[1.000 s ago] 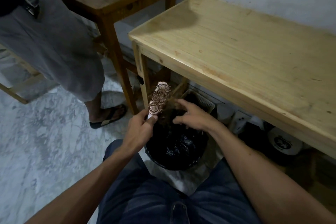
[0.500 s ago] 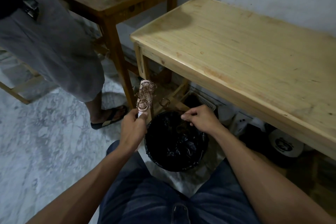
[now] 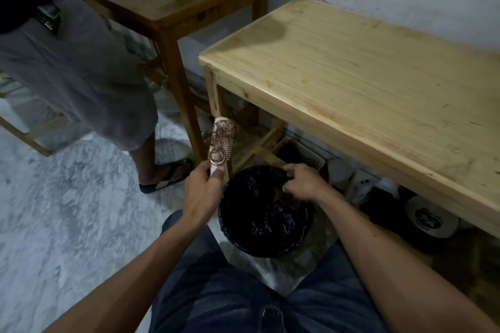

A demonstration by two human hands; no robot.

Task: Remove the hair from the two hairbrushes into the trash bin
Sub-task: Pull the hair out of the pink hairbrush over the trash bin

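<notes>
Left hand (image 3: 201,192) grips hairbrush (image 3: 220,143) | right hand (image 3: 304,182) curled over black-lined trash bin (image 3: 266,211), contents unclear

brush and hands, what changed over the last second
The right hand drew back from the brush and now sits curled over the bin rim. The left hand swung the brush left, off the bin. The left hand's grip stayed; hair remains on the brush.

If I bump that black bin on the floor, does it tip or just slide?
The trash bin looks wide and squat, so it probably slides rather than tips. Its black liner looks thin and slack, and likely crumples if grabbed. It probably holds little, so it is likely light; the right hand over its rim could steady it.
</notes>
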